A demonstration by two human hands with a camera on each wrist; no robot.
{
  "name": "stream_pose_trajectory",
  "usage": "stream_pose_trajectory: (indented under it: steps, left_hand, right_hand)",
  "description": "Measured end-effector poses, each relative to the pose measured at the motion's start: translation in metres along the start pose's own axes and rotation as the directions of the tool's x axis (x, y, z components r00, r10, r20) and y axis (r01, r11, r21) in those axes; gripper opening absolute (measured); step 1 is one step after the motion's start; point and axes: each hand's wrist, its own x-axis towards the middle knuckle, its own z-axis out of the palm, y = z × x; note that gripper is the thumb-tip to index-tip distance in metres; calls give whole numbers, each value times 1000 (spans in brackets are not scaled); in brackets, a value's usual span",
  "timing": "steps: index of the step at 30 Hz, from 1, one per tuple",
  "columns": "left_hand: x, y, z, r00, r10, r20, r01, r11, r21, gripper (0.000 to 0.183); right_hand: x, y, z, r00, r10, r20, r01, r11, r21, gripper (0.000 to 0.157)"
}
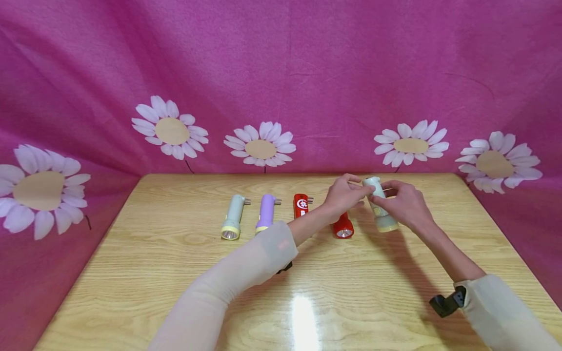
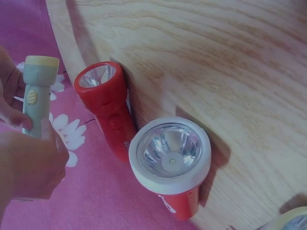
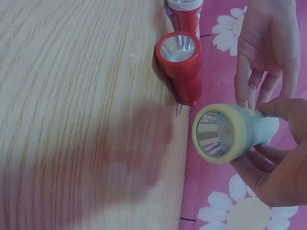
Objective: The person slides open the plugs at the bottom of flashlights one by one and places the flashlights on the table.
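Note:
My right hand (image 1: 408, 202) grips a light green flashlight (image 1: 381, 214) with a pale yellow rim, above the table's far right part. In the right wrist view its lens (image 3: 216, 134) faces the camera. My left hand (image 1: 344, 197) reaches to the same flashlight, its thumb tip on the body near the tail end. Its other fingers (image 3: 256, 88) look fairly straight beside the body in the right wrist view. Just left of the held flashlight lies a red flashlight (image 1: 343, 228), partly under my left hand in the head view.
Left of it lie a red flashlight with a white rim (image 2: 189, 203), a purple flashlight (image 1: 267, 209) and another light green flashlight (image 1: 234, 214); their metal prongs stick out. My left forearm crosses over part of the row. A pink flowered cloth (image 1: 333, 87) hangs behind the wooden table (image 1: 175, 273).

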Motion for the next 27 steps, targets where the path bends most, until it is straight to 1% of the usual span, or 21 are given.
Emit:
stream_pose_trajectory:
  steps: [5, 13, 20, 27]
  left_hand:
    - [0, 1, 3, 1000, 0, -14, 0, 1000, -11, 35]
    - [-3, 3, 6, 998, -26, -49, 25, 1000, -3, 33]
    - [-3, 2, 6, 997, -44, -61, 43, 999, -17, 33]
    - [-1, 2, 6, 998, -29, -56, 28, 999, -21, 31]
  right_hand:
    - [0, -3, 0, 1000, -9, -17, 9, 1000, 3, 50]
    - [-3, -5, 2, 1000, -10, -12, 10, 1000, 16, 50]
    - [-4, -5, 4, 999, -23, -27, 24, 1000, 14, 47]
    - [-4, -5, 6, 999, -33, -29, 34, 999, 31, 47]
